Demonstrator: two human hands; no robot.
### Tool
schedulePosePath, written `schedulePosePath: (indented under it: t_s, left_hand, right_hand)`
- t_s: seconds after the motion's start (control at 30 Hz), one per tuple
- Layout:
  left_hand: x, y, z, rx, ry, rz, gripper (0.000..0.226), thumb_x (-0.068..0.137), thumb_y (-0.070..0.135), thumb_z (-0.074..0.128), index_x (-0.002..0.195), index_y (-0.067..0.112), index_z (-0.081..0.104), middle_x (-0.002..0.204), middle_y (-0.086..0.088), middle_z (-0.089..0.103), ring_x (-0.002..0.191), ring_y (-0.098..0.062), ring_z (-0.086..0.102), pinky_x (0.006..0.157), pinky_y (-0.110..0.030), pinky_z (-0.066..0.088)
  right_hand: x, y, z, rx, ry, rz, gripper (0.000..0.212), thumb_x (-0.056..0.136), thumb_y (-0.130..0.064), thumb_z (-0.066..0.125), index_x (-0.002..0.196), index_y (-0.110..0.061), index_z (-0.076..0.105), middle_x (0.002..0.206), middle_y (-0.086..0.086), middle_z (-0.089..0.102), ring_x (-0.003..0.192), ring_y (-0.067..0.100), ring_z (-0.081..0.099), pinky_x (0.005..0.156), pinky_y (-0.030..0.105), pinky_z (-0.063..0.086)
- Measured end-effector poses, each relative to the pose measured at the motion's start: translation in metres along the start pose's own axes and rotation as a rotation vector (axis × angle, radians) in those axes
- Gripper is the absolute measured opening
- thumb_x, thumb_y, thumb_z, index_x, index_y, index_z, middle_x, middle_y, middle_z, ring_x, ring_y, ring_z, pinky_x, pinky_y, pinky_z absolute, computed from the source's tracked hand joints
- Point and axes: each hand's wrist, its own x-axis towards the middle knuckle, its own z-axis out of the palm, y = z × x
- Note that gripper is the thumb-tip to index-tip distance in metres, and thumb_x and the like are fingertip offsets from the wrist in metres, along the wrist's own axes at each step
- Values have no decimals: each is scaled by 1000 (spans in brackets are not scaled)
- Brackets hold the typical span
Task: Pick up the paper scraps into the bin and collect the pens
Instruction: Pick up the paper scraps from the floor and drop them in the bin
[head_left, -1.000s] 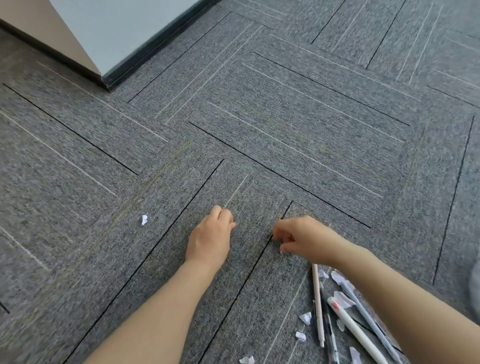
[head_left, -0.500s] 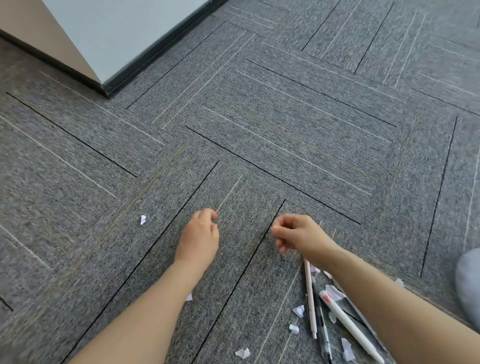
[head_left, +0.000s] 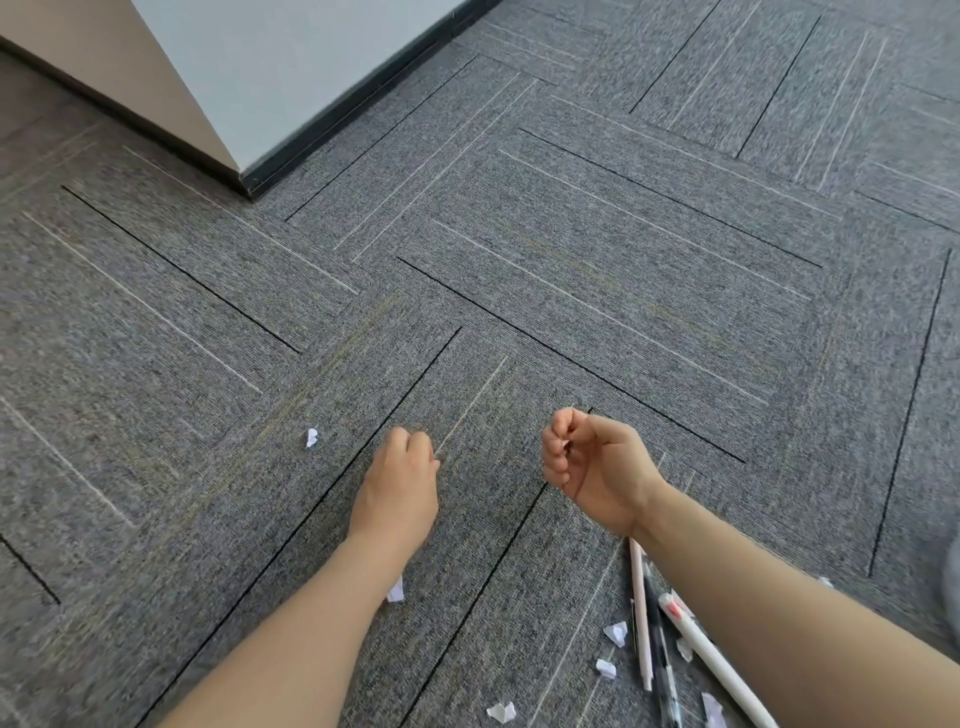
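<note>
Grey carpet tiles (head_left: 623, 270); pale wall corner (head_left: 291, 67)

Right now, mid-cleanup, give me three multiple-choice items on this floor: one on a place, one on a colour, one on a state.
1. Where do the pens lie?
A. beside the wall corner
B. under the right forearm, at the lower right
C. to the left of the left hand

2. What colour is the carpet?
A. grey
B. green
C. red

3. How is the right hand?
A. flat on the carpet
B. gripping a pen
C. fingers curled, no pen in it

Answers:
1 B: the pens show beside and below the right forearm.
2 A: grey tiles with dark and pale lines.
3 C: its fingers curl inward and the pens all lie on the floor; whether it pinches a paper scrap cannot be told.
</note>
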Motion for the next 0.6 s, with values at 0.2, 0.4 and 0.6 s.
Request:
schedulePosePath:
  t_s: [0.2, 0.4, 0.6]
  left_hand:
    - [0, -5, -8, -68, -18, -12, 2, 96, 17, 46, 95, 16, 47, 99, 0, 50, 74, -12, 50, 60, -24, 40]
    - [1, -39, -32, -270, 173, -223, 18, 95, 11, 46, 111, 10, 56, 108, -4, 54, 77, -8, 47, 55, -11, 32]
    - [10, -68, -46, -332, 223, -408, 29, 95, 12, 51, 123, 6, 48, 118, -13, 53, 86, -13, 44, 72, -23, 33]
  right_hand:
    - [13, 6, 17, -441, 93, 20, 31, 88, -7, 35, 61, -12, 51, 52, -1, 39, 48, 16, 26, 43, 25, 24]
    - [35, 39, 58, -1511, 17, -144, 11, 92, -18, 52, 93, -20, 63, 66, -10, 56, 50, 11, 50, 48, 28, 51]
    - [54, 51, 98, -1966, -474, -183, 42, 88, -45, 62, 124, -27, 50, 63, -6, 55, 63, 8, 59, 68, 34, 59]
